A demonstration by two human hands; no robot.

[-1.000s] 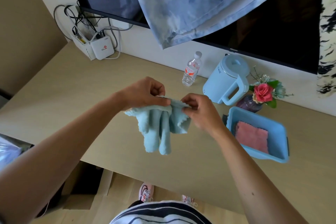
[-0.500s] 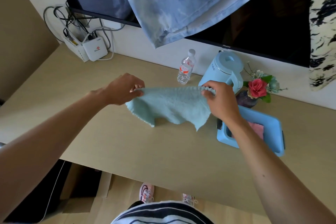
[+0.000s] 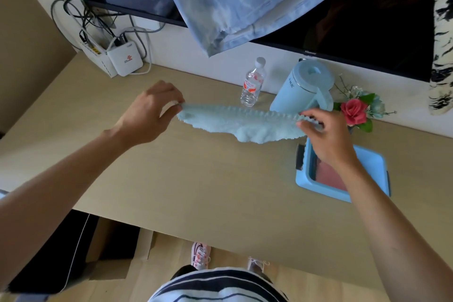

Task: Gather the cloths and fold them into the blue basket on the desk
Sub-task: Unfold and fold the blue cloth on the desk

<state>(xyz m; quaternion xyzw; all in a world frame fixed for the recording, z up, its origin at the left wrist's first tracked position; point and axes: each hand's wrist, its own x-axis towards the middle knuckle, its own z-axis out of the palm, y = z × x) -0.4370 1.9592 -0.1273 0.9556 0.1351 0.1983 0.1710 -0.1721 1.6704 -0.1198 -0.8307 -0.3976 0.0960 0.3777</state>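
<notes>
Pale blue terry, the cloth (image 3: 242, 125) is stretched between both hands above the bench (image 3: 196, 179), clear of its surface. The left hand (image 3: 149, 115) pinches one top corner; the right hand (image 3: 326, 135) pinches the other, so both are closed on the cloth. The lower edge hangs loose and uneven. The blue basket (image 3: 367, 162) sits on the bench beneath the right forearm and already holds a pink cloth (image 3: 328, 174). Judged step: spreading out, ahead of the first fold. The next move calls for bringing the two corners together squarely, or laying the cloth flat first, then carrying it right to the basket.
</notes>
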